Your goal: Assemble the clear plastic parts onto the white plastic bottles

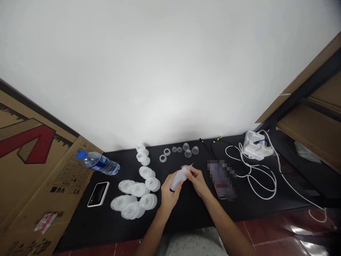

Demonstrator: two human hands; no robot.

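- Squeeze bottle (pixel 179 179): translucent white, plain.
- Ribbed silicone cups (pixel 132 189): milky white.
- Water bottle cap (pixel 82 155): blue.
- Cardboard carton (pixel 32 149): brown, printed red and black.
- Tabletop (pixel 80 227): black.
- Coiled cable (pixel 262 185): white.
- Floor tiles (pixel 269 231): dark red.

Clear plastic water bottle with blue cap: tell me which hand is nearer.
Left. The left hand is right of the clear plastic water bottle; the right hand is farther right.
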